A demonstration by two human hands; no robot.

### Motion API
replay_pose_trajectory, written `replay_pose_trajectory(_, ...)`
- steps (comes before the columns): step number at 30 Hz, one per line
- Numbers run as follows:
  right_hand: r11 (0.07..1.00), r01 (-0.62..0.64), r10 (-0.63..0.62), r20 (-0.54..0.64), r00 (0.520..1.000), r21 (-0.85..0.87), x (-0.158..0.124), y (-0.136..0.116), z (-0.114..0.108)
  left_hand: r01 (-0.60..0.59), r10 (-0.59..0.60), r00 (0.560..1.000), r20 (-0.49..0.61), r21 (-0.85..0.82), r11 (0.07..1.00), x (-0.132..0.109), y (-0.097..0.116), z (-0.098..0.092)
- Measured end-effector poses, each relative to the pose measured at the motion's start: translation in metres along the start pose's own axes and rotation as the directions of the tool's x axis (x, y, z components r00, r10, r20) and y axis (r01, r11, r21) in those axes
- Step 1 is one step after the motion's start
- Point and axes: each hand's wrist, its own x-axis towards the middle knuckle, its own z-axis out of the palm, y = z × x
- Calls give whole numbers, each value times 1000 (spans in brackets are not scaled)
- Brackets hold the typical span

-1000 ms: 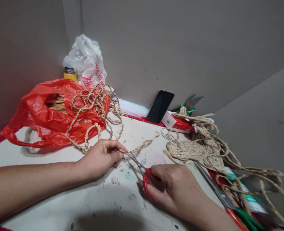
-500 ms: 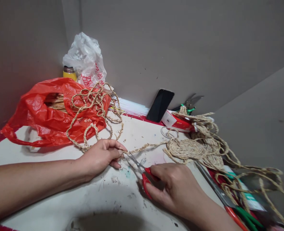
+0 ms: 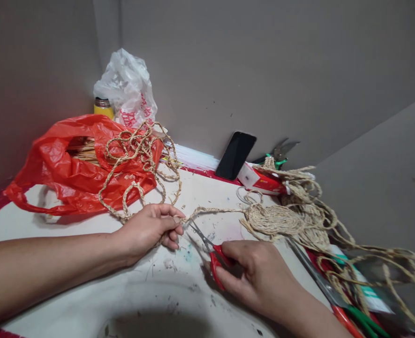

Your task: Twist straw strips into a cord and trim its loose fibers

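Observation:
My left hand [image 3: 158,225] pinches a braided straw cord [image 3: 210,211] between thumb and fingers near the middle of the table. To the right the cord runs to a flat coiled oval of the same braid [image 3: 274,219]; more of it loops on the left, over a red plastic bag [image 3: 63,183]. My right hand [image 3: 256,267] is closed round the red handles of small scissors [image 3: 210,249]. Their blades are parted and point up-left, close beside the cord at my left fingertips. Whether they touch it I cannot tell.
A phone [image 3: 235,156] leans on the wall at the back. Beside it lie a red and white box [image 3: 263,180] and green-handled pliers [image 3: 281,152]. Large shears [image 3: 330,291] lie at the right edge under loose cord. A white plastic bag [image 3: 128,84] and yellow jar [image 3: 103,108] stand back left.
The scissor blades have moved slightly down and away from the cord and opened a little. The cord beside my left fingertips now arches higher.

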Motion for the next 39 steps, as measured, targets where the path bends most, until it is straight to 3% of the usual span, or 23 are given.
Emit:
replay_pose_trajectory(19, 992, -74, 62, 115, 991, 98, 0, -2, 1, -68, 68, 998, 6, 127, 990, -1, -3, 0)
replay_pose_trajectory(39, 995, -62, 54, 99, 994, 81, 0, -4, 0, -81, 80, 997, 15, 121, 989, -3, 0, 0)
